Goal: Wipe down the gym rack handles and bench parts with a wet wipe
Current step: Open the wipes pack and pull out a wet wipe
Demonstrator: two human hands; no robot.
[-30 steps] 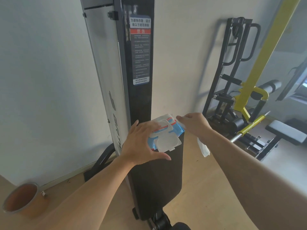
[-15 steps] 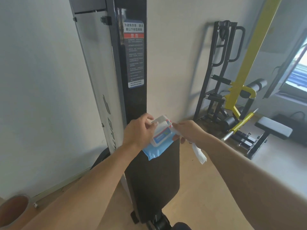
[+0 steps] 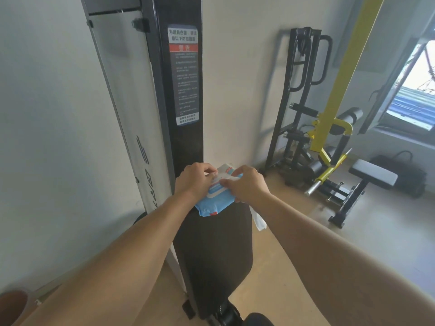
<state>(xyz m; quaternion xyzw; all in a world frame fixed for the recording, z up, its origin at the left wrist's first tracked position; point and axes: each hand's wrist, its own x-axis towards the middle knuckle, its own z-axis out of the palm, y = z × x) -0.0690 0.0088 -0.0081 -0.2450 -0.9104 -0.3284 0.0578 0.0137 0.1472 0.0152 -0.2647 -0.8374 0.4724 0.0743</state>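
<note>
head view: the white flip lid (image 3: pixel 220 184) of the wet wipe pack (image 3: pixel 213 204), open a second ago, is now pressed down, so the pull looks finished and wiping can begin. the left hand (image 3: pixel 194 181) steadies the pack on the black bench pad (image 3: pixel 211 250); the right hand (image 3: pixel 246 185) presses the lid, fingers curled on a wet wipe (image 3: pixel 258 221) hanging below (contents of the pack hidden). the rack handles (image 3: pixel 316 64) stand well apart, by the wall.

Both hands, left (image 3: pixel 196 182) and right (image 3: pixel 247 187), on the blue wipe pack (image 3: pixel 215 201) atop the black bench pad (image 3: pixel 214 250).
</note>
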